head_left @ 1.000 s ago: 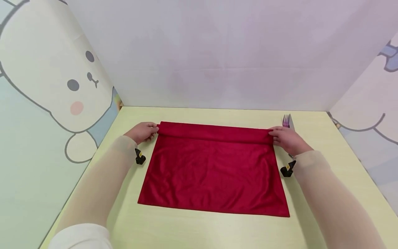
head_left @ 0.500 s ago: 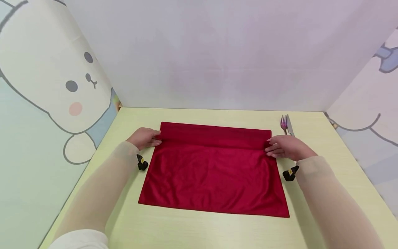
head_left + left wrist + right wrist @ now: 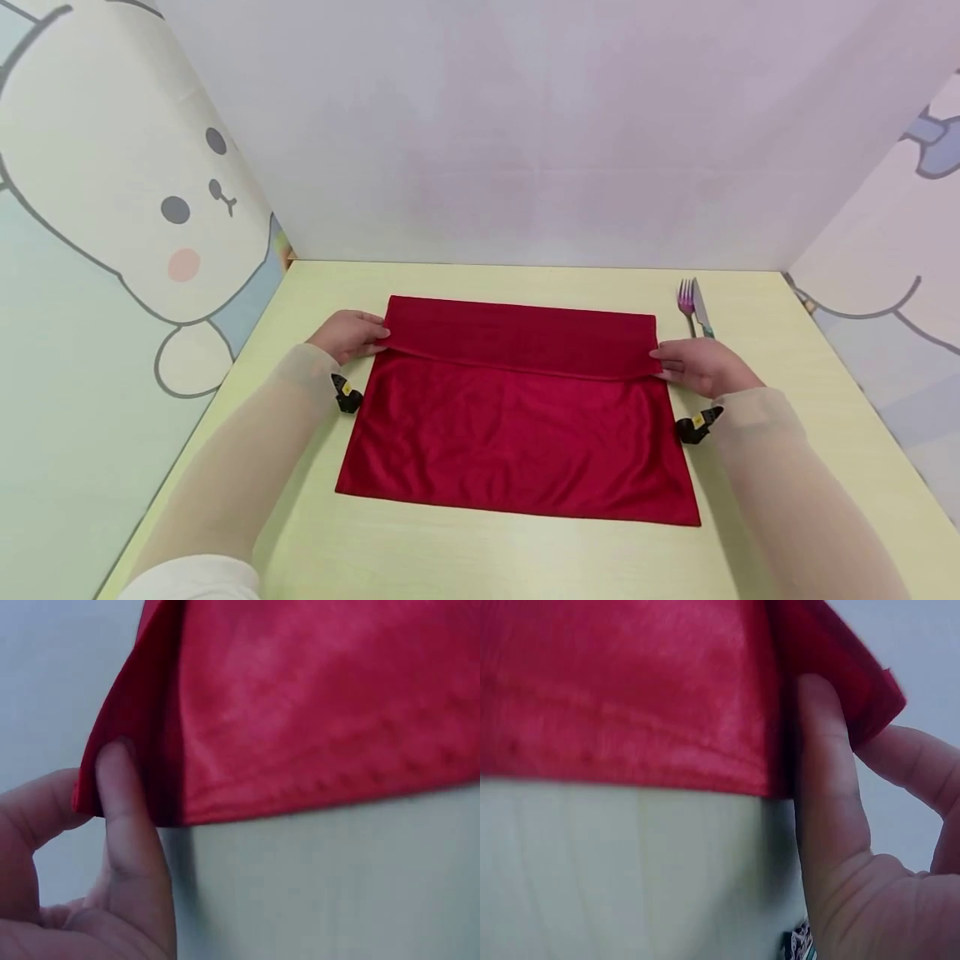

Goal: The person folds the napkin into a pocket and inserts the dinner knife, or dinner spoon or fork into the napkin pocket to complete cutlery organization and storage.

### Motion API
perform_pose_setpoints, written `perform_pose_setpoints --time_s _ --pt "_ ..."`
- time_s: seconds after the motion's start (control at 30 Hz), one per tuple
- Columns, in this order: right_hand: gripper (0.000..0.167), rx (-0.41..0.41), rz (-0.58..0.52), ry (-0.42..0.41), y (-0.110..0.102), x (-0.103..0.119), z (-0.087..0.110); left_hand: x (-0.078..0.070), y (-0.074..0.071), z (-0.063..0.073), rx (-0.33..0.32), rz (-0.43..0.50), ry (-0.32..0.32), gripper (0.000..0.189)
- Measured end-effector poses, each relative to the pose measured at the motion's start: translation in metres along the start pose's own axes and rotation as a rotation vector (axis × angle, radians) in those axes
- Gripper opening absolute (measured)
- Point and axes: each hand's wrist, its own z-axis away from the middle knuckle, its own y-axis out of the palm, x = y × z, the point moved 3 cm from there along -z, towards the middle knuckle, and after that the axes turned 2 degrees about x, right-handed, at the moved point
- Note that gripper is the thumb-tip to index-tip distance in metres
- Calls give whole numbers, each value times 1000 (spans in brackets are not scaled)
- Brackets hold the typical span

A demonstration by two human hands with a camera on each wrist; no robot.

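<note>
A dark red satin cloth napkin (image 3: 517, 442) lies across the table, its far part doubled over toward me as a flap (image 3: 517, 337). At the flap's left corner, my left hand (image 3: 348, 333) pinches the fabric; the left wrist view shows the corner between thumb and finger (image 3: 135, 817). My right hand (image 3: 701, 364) pinches the opposite corner, slightly raised in the right wrist view, with one digit (image 3: 826, 757) under the flap. Just beyond the right hand lie a fork (image 3: 686, 298) and a knife (image 3: 702, 307), their lower parts hidden behind that hand.
The pale wooden table (image 3: 480, 562) extends around the napkin on all sides. A whitish backdrop (image 3: 525, 167) rises at its far edge. Side panels with cartoon figures (image 3: 135, 183) stand to the left and right.
Both hands have drawn the napkin's folded edge nearer to me, so the flap is deeper than the earlier narrow strip. The near edge of the napkin stays in place.
</note>
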Motion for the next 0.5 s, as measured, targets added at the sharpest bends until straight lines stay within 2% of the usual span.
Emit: perform_pose_setpoints --time_s 0.13,0.23,0.33,0.5 --pt "48 -10 30 1 10 2 7 -3 1 4 15 38 -13 52" --pt "36 11 42 -6 13 1 7 -1 3 4 31 42 -15 52" --pt "41 51 71 -42 17 1 5 3 5 2 43 41 -21 53" --pt "43 87 53 -123 17 4 5 6 4 0 44 56 -13 54"
